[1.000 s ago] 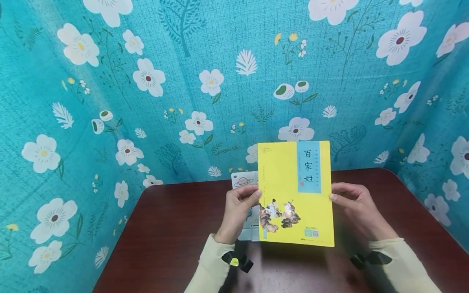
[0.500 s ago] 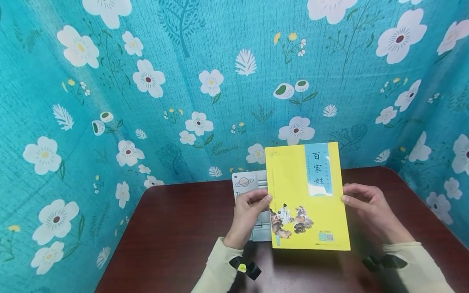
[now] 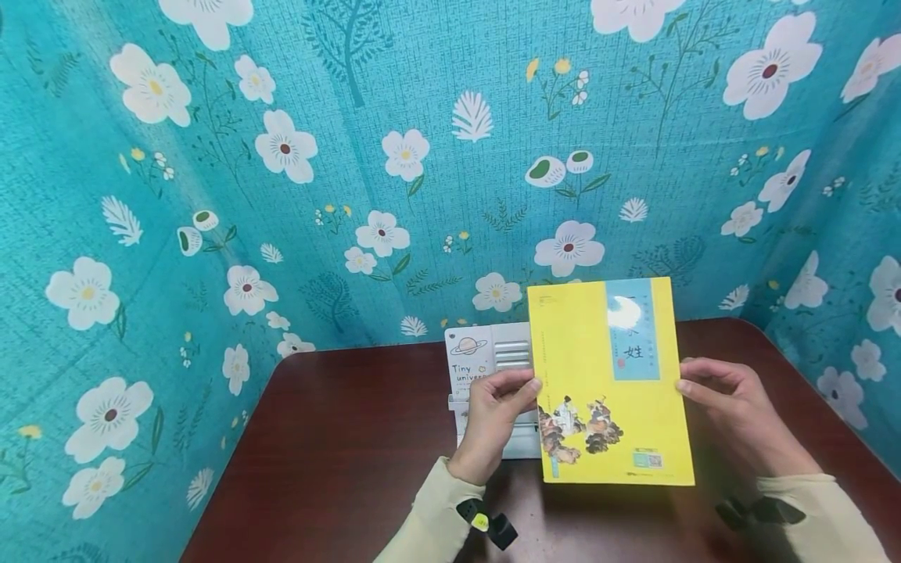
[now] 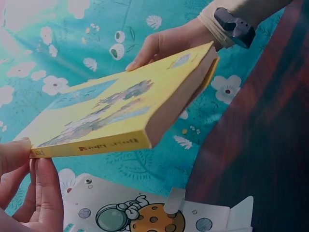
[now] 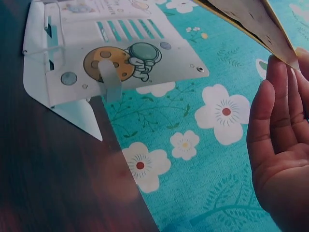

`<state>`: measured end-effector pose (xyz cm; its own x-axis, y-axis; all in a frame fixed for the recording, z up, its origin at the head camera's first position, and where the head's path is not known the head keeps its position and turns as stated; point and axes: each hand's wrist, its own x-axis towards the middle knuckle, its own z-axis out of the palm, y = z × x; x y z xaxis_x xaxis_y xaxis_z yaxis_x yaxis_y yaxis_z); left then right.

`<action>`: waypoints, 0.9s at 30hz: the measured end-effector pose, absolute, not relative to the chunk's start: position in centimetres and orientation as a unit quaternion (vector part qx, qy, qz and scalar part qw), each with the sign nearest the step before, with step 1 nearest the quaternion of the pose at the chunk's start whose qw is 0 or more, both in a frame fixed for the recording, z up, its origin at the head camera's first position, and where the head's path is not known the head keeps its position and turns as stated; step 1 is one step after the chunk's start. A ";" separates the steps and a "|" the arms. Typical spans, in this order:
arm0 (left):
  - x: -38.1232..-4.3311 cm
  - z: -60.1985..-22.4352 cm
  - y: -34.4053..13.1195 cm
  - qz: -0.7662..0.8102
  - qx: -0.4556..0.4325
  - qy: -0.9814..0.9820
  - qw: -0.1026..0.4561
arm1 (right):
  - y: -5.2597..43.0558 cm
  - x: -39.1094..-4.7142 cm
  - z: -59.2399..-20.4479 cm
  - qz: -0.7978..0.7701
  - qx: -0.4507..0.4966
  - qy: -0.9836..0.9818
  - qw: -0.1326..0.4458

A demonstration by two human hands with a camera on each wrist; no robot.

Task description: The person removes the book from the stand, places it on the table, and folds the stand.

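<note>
The yellow book (image 3: 594, 387) is held up off the counter (image 3: 352, 438), front cover showing, with the white stand (image 3: 482, 356) partly hidden behind its left side. The left hand (image 3: 491, 422) has its grip pinched on the spine edge, thumb over the cover; the right hand (image 3: 739, 414) has its grip on the opposite edge. To handle it well, the 2 hands should move together, the right pinching both covers, since loose pages could part there, and leave room beside the stand.

Two hands (image 3: 493, 422) (image 3: 737, 410), one book (image 3: 611, 383), one stand (image 3: 473, 356)
</note>
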<state>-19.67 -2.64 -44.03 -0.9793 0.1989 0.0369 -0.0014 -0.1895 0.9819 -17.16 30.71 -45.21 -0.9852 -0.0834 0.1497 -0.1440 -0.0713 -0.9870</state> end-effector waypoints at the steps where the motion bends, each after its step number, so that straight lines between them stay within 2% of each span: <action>1: -19.6 -44.0 -2.6 0.765 0.079 0.636 0.064 | 30.8 -17.1 -45.3 0.725 0.077 -0.684 0.016; 12: -19.4 -44.4 -1.5 0.774 0.058 0.629 0.055 | 31.9 -17.1 -45.7 0.737 0.091 -0.670 0.009; 27: -19.0 -45.7 1.1 0.789 0.066 0.609 0.057 | 34.4 -16.3 -46.8 0.722 0.048 -0.690 0.014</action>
